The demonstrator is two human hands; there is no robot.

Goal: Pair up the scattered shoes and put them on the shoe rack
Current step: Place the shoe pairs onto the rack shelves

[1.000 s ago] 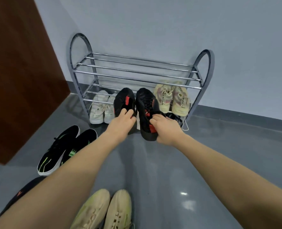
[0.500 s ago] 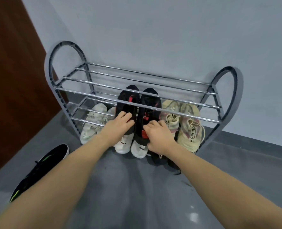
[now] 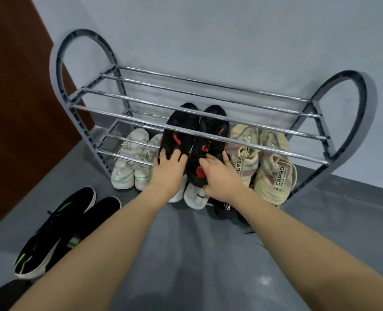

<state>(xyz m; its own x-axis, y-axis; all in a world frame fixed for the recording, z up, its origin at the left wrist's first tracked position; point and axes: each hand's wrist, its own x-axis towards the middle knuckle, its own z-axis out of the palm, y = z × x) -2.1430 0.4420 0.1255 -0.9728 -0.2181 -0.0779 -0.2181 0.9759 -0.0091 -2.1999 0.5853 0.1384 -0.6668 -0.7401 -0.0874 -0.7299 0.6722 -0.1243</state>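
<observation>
I am pressing my left grip (image 3: 168, 170) closed over the left black shoe (image 3: 178, 133) and my right grip (image 3: 219, 175) over the right one (image 3: 210, 140), both sitting on the rack (image 3: 199, 113). White shoes (image 3: 131, 160) are lying just left, beige shoes (image 3: 264, 162) just right.

Beige shoe (image 3: 273, 176), far right on lower shelf of shoe rack (image 3: 343, 122): heel strap reads "CAPRO", preceded by character like "S" or "5"; smaller line beneath too small to read.
Beige shoe (image 3: 244, 158), just left of it: heel strap reads "OREN", start hidden behind right hand (image 3: 222, 176).
Black shoe (image 3: 225, 209) on floor below: white lettering, only "NG" legible.
White shoe (image 3: 196, 195) near rack centre: small black mark, unreadable.
</observation>
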